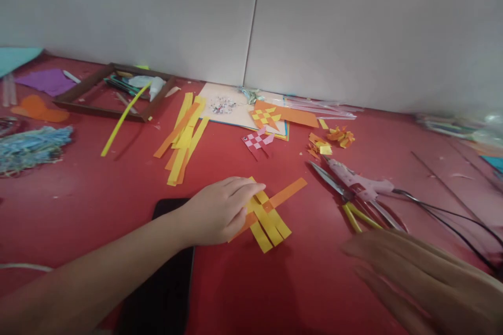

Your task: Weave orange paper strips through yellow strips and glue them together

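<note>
My left hand [220, 209] lies on the red table [306, 282], its fingers pressed flat on the left end of a weave of yellow and orange paper strips [271, 214]. One orange strip sticks out to the upper right. My right hand [416, 272] hovers low at the right, blurred, with fingers stretched out and nothing in it. It is nearest the scissors [349, 199] and the pink glue gun [361, 183].
A black phone [165, 282] lies under my left forearm. Loose yellow and orange strips [184, 136] lie behind, with small woven pieces [257, 140], a wooden frame [113, 91], blue yarn [31, 146] at left and a black cord [451, 220] at right.
</note>
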A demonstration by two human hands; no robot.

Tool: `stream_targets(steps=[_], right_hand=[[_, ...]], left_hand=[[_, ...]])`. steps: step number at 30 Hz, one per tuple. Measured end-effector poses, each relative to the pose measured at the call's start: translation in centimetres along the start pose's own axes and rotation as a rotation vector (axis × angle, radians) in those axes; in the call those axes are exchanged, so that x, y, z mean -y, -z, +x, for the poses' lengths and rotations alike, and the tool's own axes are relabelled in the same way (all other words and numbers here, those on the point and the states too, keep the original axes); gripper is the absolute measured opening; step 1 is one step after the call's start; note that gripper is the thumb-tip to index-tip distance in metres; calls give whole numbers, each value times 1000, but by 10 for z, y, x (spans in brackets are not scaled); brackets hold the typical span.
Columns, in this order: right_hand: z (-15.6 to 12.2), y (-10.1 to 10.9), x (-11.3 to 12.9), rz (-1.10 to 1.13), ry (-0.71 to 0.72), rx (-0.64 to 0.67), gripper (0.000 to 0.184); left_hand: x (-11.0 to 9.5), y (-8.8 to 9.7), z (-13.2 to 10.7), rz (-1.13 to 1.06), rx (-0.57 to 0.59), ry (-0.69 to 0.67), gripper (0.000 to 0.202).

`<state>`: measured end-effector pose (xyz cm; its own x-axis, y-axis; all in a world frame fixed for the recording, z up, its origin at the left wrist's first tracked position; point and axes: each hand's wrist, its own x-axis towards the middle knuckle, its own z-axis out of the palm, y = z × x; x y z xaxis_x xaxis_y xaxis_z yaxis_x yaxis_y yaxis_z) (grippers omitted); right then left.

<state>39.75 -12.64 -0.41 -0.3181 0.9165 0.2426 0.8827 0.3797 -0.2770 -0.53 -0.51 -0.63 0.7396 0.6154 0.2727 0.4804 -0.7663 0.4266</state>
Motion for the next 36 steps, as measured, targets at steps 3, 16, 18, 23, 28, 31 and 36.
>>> stream_targets(steps=[3,16,18,23,28,31,36], right_hand=[[83,-13,67,7,210,262,22],[153,-69,84,217,239,33,23],[157,-62,81,146,240,81,24],[158,-53,80,23,160,136,14],[157,-57,79,48,159,125,7],[158,-61,78,62,166,102,9],[159,-64,80,97,195,29,5]], left_hand=[[1,0,0,-20,8,-4,48],[2,4,4,-77,33,-32,39],[2,4,4,-80,26,-34,37],[3,1,4,-72,15,-37,37],[3,2,5,-77,25,-36,36],[2,3,5,-79,28,-38,37],[2,2,3,-63,-3,6,45]])
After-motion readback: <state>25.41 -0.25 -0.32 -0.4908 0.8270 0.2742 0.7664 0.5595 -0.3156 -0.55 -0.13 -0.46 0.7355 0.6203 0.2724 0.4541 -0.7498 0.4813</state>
